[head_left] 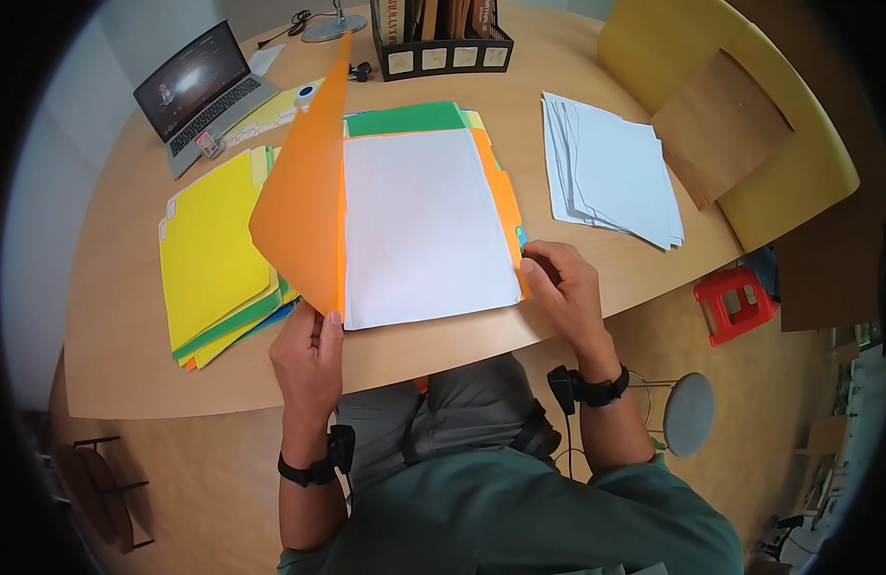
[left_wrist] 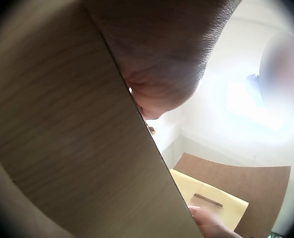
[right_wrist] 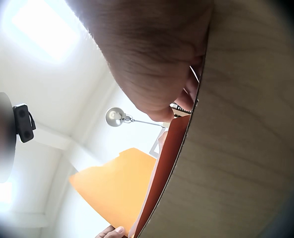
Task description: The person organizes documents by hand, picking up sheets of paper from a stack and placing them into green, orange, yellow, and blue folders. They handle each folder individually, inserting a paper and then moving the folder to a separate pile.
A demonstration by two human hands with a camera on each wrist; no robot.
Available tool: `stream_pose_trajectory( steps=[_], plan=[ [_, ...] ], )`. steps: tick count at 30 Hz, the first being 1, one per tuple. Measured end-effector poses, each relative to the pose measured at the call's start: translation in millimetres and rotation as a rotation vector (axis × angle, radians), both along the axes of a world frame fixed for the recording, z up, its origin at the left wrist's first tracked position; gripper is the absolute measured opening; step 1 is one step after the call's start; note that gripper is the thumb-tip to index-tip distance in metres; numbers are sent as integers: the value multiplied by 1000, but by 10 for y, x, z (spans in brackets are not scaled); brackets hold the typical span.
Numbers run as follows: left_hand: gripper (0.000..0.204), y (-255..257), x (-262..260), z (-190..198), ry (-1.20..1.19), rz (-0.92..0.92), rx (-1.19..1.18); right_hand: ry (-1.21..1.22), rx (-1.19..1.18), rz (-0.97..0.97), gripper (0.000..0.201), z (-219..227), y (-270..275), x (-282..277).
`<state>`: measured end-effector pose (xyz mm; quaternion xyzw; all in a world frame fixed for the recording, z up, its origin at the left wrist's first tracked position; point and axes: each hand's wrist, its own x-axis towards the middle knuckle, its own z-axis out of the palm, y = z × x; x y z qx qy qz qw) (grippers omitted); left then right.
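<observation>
An orange folder [head_left: 299, 182] lies spread in front of me, its left cover standing up from the fold. White sheets of paper [head_left: 424, 230] rest on its right side, edges nearly lined up with the folder. My left hand [head_left: 307, 364] pinches the folder's near edge by the fold, thumb on top. At the right edge, the right hand [head_left: 567, 297] grips the folder's border between thumb and curled fingers, close to the blue tab. In the right wrist view, the raised cover [right_wrist: 119, 186] shows beyond that hand. A green folder [head_left: 405, 120] shows underneath at the far side.
Yellow and green folders [head_left: 218, 254] are stacked at left. Loose white sheets [head_left: 611, 172] lie at right, beside a yellow chair [head_left: 788, 182] bearing brown card. Farther back stand a laptop [head_left: 199, 91], a lamp base [head_left: 333, 27] and a black book holder [head_left: 448, 57].
</observation>
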<state>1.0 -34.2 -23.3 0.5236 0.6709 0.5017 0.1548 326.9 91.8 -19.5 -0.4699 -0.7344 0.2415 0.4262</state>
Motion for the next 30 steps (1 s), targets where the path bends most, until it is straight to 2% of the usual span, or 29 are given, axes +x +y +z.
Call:
stream_pose_trajectory(
  steps=[6,11,20,30],
  plan=[
    [22,-5,16,37,28,8,-53,-21,9,-1,29,8,4,2],
    [31,6,26,10,-8,20,18,-33,11,-2,29,20,-3,0],
    [24,-11,15,46,-18,6,-51,-28,21,4,28,-38,15,14],
    [21,-15,4,-9,-6,12,-24,-35,44,-2,27,-28,5,0]
  ],
)
